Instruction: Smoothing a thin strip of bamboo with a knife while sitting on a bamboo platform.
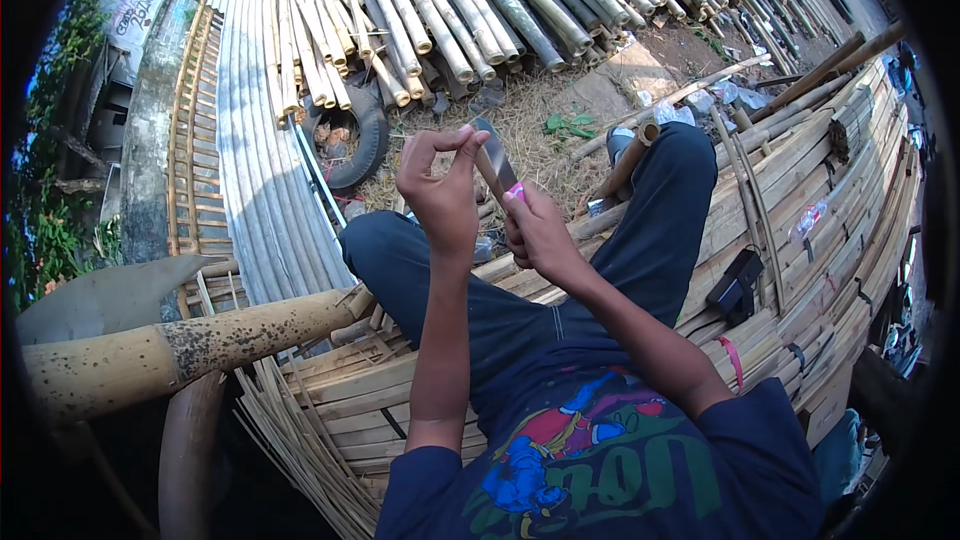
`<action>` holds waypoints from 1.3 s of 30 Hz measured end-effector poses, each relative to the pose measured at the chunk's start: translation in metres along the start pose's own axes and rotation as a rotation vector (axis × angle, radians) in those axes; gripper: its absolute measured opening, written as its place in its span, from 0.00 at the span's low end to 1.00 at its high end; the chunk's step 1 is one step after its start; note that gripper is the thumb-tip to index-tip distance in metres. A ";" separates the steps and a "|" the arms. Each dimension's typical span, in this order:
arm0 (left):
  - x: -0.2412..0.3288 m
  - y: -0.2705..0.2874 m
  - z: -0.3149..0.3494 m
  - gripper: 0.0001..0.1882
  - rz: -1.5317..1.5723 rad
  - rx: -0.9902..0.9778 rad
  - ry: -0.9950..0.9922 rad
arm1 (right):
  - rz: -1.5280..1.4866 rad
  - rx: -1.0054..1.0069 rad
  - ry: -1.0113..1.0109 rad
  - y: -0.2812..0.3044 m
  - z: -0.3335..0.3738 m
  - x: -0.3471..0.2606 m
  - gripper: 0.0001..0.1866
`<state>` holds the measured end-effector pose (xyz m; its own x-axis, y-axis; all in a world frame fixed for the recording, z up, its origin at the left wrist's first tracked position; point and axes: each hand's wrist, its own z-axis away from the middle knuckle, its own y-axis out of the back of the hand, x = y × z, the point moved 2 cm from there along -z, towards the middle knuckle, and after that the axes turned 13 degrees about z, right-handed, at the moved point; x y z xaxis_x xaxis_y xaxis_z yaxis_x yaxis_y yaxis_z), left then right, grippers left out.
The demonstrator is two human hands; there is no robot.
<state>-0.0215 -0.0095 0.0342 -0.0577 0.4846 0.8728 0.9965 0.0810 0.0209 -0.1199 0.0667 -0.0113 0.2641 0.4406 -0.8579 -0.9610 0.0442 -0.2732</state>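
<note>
In front of my knees, my right hand (pixel 540 230) is wrapped round the pink handle of a knife (pixel 494 152), whose blade points up and to the left. My left hand (pixel 440 180) is raised beside it, thumb and forefinger pinched together close to the blade's tip. A narrow tan edge or strip runs along the blade's left side. Whether it is a sliver of bamboo between my left fingertips or part of the knife, I cannot make out.
I sit on stacked split bamboo slats (pixel 800 190). A thick bamboo pole (pixel 250 335) juts in from the left. Ahead lie long bamboo poles (pixel 470 10) and an old tire (pixel 362 145). Corrugated sheeting (pixel 260 150) stands at left; a black box-like object (pixel 735 285) rests at right.
</note>
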 end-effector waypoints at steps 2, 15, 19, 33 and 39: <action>0.001 0.001 0.000 0.06 -0.018 0.007 -0.012 | -0.015 -0.006 0.023 0.001 0.000 0.003 0.11; -0.007 0.009 0.003 0.06 -0.007 0.019 0.023 | 0.234 0.037 -0.014 0.006 -0.006 0.012 0.10; 0.002 0.004 0.004 0.06 -0.005 -0.025 -0.037 | 0.381 0.072 0.192 0.003 -0.014 -0.022 0.12; -0.016 0.015 -0.012 0.06 -0.021 0.031 0.033 | 0.412 0.048 0.044 0.014 -0.022 0.039 0.09; -0.006 0.016 -0.001 0.06 -0.022 0.012 0.000 | 0.380 -0.013 0.016 -0.005 -0.009 -0.034 0.12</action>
<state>-0.0057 -0.0117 0.0297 -0.0792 0.4824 0.8723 0.9942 0.1019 0.0340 -0.1235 0.0429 0.0154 -0.1096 0.4097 -0.9056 -0.9895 -0.1312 0.0604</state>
